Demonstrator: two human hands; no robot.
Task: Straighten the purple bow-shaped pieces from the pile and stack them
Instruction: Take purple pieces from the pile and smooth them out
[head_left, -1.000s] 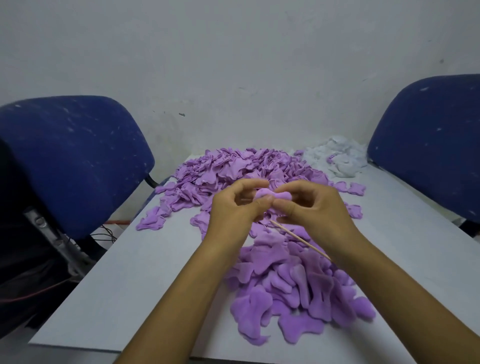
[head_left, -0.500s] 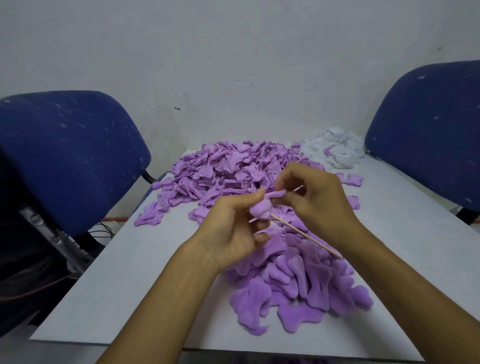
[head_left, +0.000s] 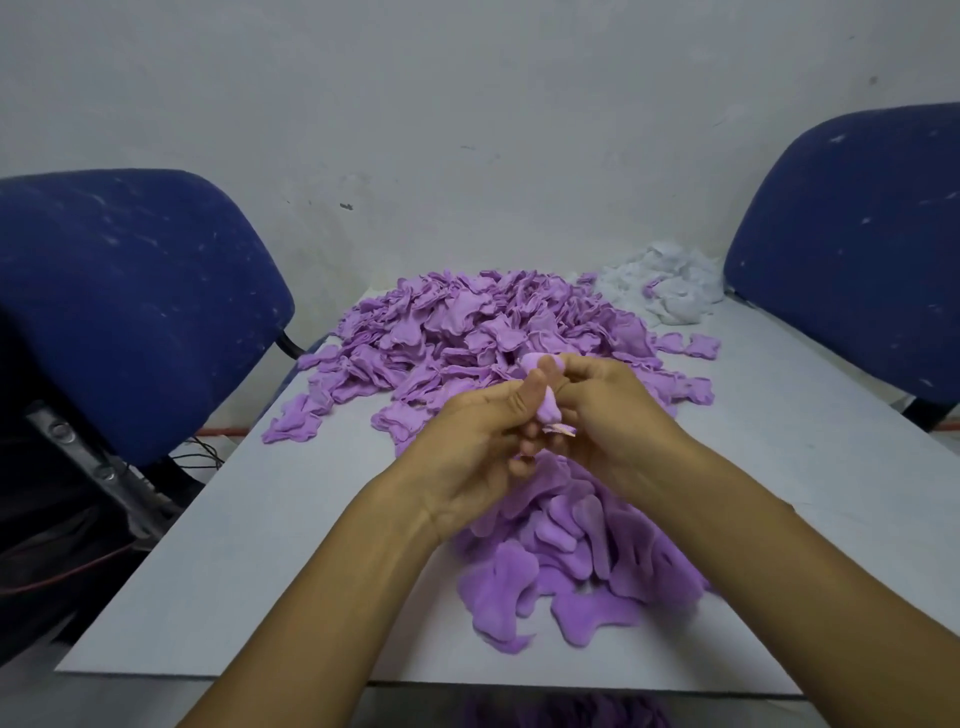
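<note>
Both my hands meet above the middle of the table around one purple bow-shaped piece (head_left: 546, 400). My left hand (head_left: 478, 441) pinches it from the left with thumb and fingers. My right hand (head_left: 608, 421) grips it from the right, fingers curled over it. A short tip of a thin wooden stick (head_left: 560, 429) shows between the hands; the rest is hidden. A big loose pile of purple pieces (head_left: 483, 332) lies at the far side of the table. A nearer heap of flattened pieces (head_left: 576, 561) lies under my wrists.
The grey table (head_left: 260, 545) has its front edge close to me. A white fluffy heap (head_left: 670, 291) sits at the back right. Blue chairs stand at the left (head_left: 130, 291) and right (head_left: 857, 249). Stray purple pieces (head_left: 696, 345) lie right of the pile.
The hands have closed together around the piece. The long stick that stuck out below my right hand is now almost fully hidden between the hands.
</note>
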